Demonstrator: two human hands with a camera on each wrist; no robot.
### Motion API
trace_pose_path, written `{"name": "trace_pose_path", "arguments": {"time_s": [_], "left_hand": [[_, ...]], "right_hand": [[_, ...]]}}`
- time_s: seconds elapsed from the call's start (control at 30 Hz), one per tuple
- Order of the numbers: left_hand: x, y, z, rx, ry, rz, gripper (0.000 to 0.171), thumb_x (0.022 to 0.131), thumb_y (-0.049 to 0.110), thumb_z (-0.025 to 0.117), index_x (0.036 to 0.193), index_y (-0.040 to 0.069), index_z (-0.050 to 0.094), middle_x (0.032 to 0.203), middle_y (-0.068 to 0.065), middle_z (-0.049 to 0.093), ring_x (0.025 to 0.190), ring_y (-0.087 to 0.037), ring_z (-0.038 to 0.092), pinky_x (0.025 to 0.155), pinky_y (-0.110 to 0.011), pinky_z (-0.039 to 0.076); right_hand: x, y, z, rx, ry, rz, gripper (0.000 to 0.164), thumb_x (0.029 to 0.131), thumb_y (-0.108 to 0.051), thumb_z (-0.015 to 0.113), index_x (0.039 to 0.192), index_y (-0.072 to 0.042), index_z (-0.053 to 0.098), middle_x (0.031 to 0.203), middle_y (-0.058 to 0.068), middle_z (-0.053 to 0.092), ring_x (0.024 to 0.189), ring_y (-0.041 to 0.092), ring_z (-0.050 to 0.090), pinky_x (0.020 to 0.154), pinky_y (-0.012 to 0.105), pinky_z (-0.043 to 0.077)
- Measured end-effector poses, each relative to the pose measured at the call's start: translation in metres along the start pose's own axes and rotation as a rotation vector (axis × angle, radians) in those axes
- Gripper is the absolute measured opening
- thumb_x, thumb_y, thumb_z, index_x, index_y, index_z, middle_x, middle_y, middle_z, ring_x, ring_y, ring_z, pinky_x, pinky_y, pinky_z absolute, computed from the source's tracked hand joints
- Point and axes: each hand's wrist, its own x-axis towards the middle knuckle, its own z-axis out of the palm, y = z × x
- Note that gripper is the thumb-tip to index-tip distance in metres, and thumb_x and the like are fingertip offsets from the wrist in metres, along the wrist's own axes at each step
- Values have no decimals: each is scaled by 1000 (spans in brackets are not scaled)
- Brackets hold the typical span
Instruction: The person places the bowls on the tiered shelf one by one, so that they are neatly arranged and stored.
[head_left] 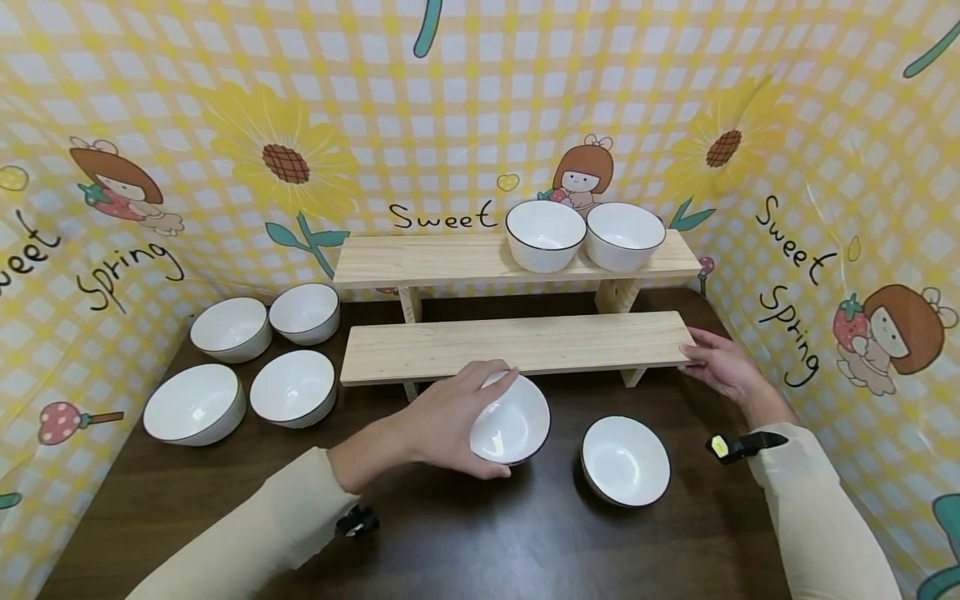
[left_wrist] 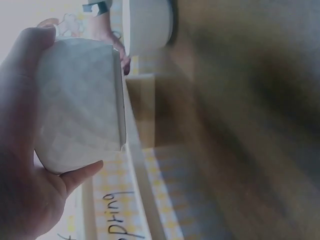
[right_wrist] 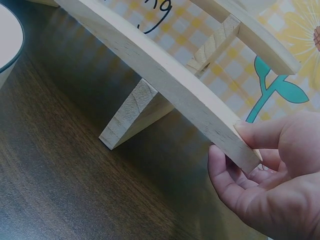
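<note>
Faced yellow-checked cloth [head_left: 450, 125] behind a dark wooden table [head_left: 570, 550]. Held a white bowl [head_left: 517, 429] in the left hand [head_left: 457, 421], clamped round the outer wall with the thumb on the near side and fingers on the far side, just in front of the lower board [head_left: 510, 343]. Appeared, from the left wrist view, to carry it base down and apart from the table. Pinched the right end of that board with the right hand [head_left: 723, 367], thumb above and fingertips underneath. Took the bowl for glazed ceramic: probably light enough for one hand, fully stiff, slick inside, brittle along the dark-lined rim. Expected some extra friction from the diamond relief outside. Judged a wide span across the wall, below the rim, the safest hold, and a knock against the board's edge the likeliest way to chip it. Thought the same hold fit for the second bowl [head_left: 626, 461], upright on the table to the right. Saw two more bowls [head_left: 546, 237] side by side on the upper board [head_left: 427, 258], and four others [head_left: 292, 392] grouped at the left.
</note>
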Motion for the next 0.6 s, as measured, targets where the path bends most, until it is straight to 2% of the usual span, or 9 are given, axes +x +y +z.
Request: {"name": "trace_pose_path", "arguments": {"time_s": [0.33, 0.6], "left_hand": [[6, -10, -31, -23, 1, -80, 114, 70, 65, 81, 159, 10, 37, 157, -11, 35, 142, -26, 37, 93, -49, 53], [14, -17, -52, -12, 30, -77, 114, 71, 65, 81, 158, 7, 36, 157, -12, 35, 140, -28, 40, 96, -48, 52]], "right_hand": [[2, 2, -1, -8, -11, -19, 71, 107, -9, 49, 161, 4, 5, 157, 32, 15, 95, 3, 55, 81, 23, 53], [4, 4, -2, 0, -28, -41, 69, 107, -5, 47, 160, 7, 3, 153, 33, 16, 93, 2, 57, 80, 22, 53]]}}
